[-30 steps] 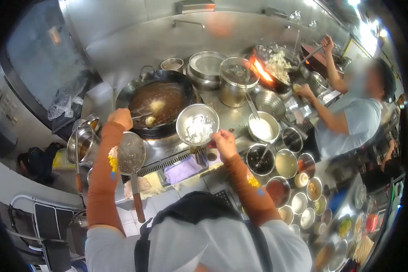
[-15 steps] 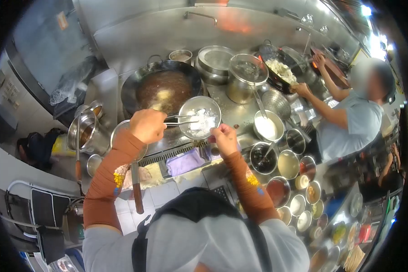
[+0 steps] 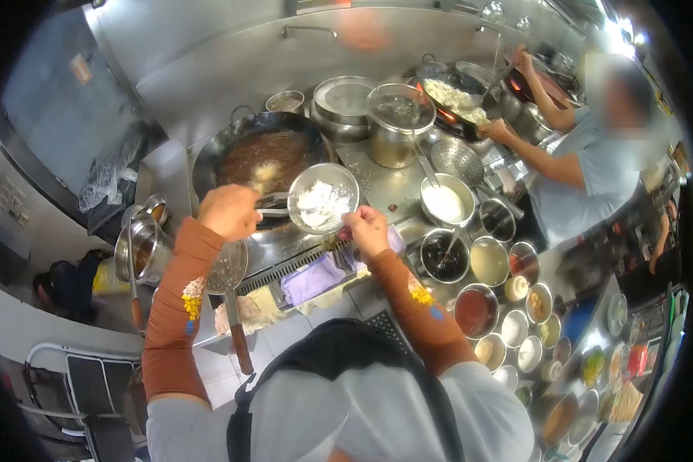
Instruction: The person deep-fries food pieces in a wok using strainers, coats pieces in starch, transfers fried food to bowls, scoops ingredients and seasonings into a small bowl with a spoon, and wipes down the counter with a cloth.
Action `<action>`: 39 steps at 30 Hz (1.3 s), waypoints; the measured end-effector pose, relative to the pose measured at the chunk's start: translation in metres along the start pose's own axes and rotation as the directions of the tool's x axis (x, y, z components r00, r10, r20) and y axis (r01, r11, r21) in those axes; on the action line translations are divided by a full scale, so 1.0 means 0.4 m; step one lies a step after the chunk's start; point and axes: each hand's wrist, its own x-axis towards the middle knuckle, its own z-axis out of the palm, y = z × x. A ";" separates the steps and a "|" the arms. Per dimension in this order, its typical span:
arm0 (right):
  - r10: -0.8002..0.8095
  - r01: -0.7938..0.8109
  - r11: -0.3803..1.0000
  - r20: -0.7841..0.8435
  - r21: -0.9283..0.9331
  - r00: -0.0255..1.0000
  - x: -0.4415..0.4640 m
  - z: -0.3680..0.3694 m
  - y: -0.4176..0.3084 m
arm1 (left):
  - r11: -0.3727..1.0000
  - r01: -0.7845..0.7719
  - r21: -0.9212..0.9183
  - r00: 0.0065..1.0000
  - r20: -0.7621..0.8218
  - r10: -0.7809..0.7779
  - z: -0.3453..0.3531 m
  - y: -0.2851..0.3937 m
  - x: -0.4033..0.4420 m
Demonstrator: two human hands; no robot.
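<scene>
The steel tabletop (image 3: 358, 175) runs below a metal wall (image 3: 208, 81), with a tiled floor (image 3: 273, 339) on its near side. At the far left sits a black wok (image 3: 206, 162) of brown liquid, where a pale food piece (image 3: 266, 171) shows. Just right of it, a metal bowl (image 3: 327, 174) of white powder (image 3: 319, 206) is held above the tabletop; the right hand (image 3: 367, 229) pinches its near-right rim in its grip. The left hand (image 3: 231, 212) has its grip closed around metal tongs (image 3: 276, 212), which extend to the bowl's left side; whether their tips hold anything cannot be told. A purple cloth (image 3: 313, 281) lies along the near edge, right of a skimmer (image 3: 227, 269). At far right, a co-worker (image 3: 585, 173) tends a second wok (image 3: 458, 75).
</scene>
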 end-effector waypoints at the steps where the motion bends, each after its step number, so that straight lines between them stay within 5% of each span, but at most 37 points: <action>1: -0.002 0.002 1.000 0.000 -0.008 1.000 0.003 0.001 0.005 | 0.999 -0.014 0.031 0.999 0.035 0.012 0.029 0.007 0.010; 3: -0.015 0.015 1.000 -0.001 -0.025 1.000 0.012 0.003 0.022 | 0.995 -0.041 0.091 0.994 0.106 0.031 0.090 0.020 0.030; 11: 0.050 -0.050 0.999 -0.045 0.015 0.998 0.029 -0.005 0.025 | 0.998 0.015 0.068 0.998 -0.057 -0.011 -0.035 0.005 0.044; 16: 0.069 -0.069 0.997 0.001 0.038 0.998 0.024 0.011 0.006 | 0.997 -0.015 0.075 0.998 0.067 0.010 0.057 0.005 0.080; 30: 0.084 -0.083 0.996 -0.027 0.033 0.996 0.036 -0.019 0.027 | 0.996 0.059 -0.069 0.962 -0.262 -0.075 -0.013 -0.145 0.067; 39: 0.097 -0.095 0.995 -0.100 0.029 0.990 -0.012 -0.085 -0.002 | 0.868 0.494 0.049 0.864 0.084 -0.496 0.246 -0.390 0.160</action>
